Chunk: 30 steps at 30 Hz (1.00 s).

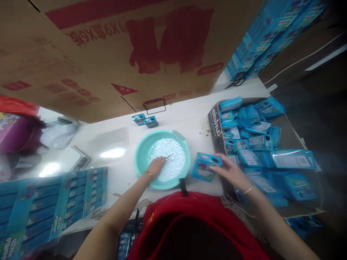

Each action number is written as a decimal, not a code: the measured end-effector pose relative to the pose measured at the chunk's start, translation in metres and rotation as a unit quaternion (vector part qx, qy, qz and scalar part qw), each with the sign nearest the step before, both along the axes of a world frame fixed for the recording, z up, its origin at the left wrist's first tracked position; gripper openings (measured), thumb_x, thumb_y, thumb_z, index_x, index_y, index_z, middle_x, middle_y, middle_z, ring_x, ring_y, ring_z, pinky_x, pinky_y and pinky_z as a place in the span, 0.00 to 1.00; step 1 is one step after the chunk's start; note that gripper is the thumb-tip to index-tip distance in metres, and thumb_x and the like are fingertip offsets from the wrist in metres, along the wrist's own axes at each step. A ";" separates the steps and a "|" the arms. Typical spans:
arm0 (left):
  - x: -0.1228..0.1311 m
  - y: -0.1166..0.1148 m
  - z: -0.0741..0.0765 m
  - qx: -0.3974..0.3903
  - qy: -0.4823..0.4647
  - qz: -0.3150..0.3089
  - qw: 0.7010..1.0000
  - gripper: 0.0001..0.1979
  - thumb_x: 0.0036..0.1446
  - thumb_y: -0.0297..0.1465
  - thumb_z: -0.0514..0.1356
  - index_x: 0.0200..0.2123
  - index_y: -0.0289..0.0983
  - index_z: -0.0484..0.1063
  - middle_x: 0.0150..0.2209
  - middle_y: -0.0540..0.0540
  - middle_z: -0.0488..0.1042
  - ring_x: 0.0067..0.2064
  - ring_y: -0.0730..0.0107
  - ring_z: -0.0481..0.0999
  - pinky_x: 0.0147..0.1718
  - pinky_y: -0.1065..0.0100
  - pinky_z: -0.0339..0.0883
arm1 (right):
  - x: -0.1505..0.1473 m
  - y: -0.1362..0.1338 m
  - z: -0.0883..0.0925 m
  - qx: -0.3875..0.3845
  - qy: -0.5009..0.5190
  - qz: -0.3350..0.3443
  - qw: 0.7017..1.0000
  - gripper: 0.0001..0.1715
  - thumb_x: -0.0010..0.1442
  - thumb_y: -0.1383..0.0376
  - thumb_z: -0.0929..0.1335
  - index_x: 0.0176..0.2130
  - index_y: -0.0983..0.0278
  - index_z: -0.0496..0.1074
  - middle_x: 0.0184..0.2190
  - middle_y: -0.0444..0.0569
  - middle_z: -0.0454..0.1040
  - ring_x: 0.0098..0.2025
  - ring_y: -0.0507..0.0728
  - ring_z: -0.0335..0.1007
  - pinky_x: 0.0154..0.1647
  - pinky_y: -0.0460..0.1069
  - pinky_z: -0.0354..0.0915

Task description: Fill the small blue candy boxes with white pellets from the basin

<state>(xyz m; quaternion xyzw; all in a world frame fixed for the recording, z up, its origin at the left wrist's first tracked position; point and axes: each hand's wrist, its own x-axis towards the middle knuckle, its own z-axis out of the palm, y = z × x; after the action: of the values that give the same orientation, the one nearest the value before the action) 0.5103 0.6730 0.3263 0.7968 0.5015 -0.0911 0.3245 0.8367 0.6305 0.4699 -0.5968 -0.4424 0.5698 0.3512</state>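
Observation:
My left hand (157,166) is closed over the mint-green bowl (141,162), its fingers round a thin shiny metal tool (169,156). The tool's tip is at the small white pellets (172,166) heaped in the bowl; its exact kind is too blurred to tell. To the right of the bowl, my right hand (229,169) grips a printed blue box (204,167) by its right end, thumb and fingers on either side. Two small blue boxes (151,121) stand behind the bowl.
A carton (217,126) of blue packets stands at the right. A big cardboard box (103,65) walls off the back, with scissors (238,79) and stacked blue packs (255,47) to its right. Blue display trays (54,206) lie at the left, near a phone-like device (81,160).

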 end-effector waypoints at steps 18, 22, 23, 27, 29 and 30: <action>-0.026 -0.014 0.107 -0.068 -0.236 0.071 0.967 0.19 0.62 0.37 0.50 0.53 0.37 0.62 0.50 0.41 0.71 0.45 0.66 0.71 0.46 0.64 0.66 | -0.042 -0.006 -0.035 0.259 -0.259 0.042 0.930 0.21 0.60 0.57 0.67 0.51 0.61 0.68 0.45 0.53 0.73 0.48 0.62 0.70 0.49 0.56 0.67; -0.027 0.000 0.163 -0.045 -0.207 0.022 0.977 0.18 0.62 0.36 0.50 0.54 0.38 0.64 0.50 0.41 0.71 0.45 0.66 0.72 0.47 0.64 0.66 | -0.061 0.009 -0.037 0.307 -0.322 0.122 0.887 0.20 0.61 0.61 0.66 0.53 0.60 0.67 0.45 0.53 0.72 0.47 0.62 0.69 0.48 0.57 0.68; -0.026 0.003 0.174 -0.043 -0.194 0.007 0.980 0.18 0.62 0.35 0.50 0.53 0.38 0.64 0.49 0.42 0.72 0.44 0.66 0.72 0.47 0.64 0.66 | -0.066 0.012 -0.038 0.317 -0.330 0.137 0.879 0.20 0.61 0.63 0.66 0.53 0.60 0.67 0.45 0.53 0.72 0.47 0.63 0.69 0.48 0.57 0.68; -0.012 0.013 0.203 -0.022 -0.108 -0.038 0.993 0.16 0.59 0.32 0.51 0.50 0.37 0.67 0.45 0.41 0.74 0.44 0.64 0.73 0.46 0.63 0.66 | -0.086 0.017 -0.041 0.339 -0.349 0.186 0.854 0.22 0.58 0.66 0.67 0.53 0.60 0.67 0.43 0.53 0.72 0.45 0.63 0.68 0.45 0.57 0.68; -0.002 0.014 0.213 -0.005 -0.038 -0.048 0.998 0.17 0.59 0.30 0.51 0.51 0.37 0.66 0.43 0.41 0.75 0.43 0.61 0.74 0.43 0.62 0.66 | -0.093 0.017 -0.041 0.340 -0.360 0.206 0.844 0.21 0.58 0.67 0.67 0.52 0.60 0.67 0.42 0.53 0.72 0.44 0.62 0.68 0.43 0.56 0.68; 0.005 0.014 0.219 0.002 0.003 -0.055 0.998 0.17 0.59 0.29 0.51 0.51 0.36 0.65 0.41 0.40 0.76 0.41 0.60 0.75 0.40 0.63 0.67 | -0.095 0.017 -0.041 0.338 -0.364 0.214 0.841 0.21 0.58 0.67 0.68 0.52 0.60 0.68 0.41 0.53 0.73 0.43 0.62 0.69 0.43 0.56 0.68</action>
<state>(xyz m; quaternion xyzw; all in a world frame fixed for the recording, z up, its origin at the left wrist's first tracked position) 0.5152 0.6866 0.5454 0.8236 0.4583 -0.1099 0.3156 0.7413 0.6476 0.4291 -0.4958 -0.8206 0.1873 0.2139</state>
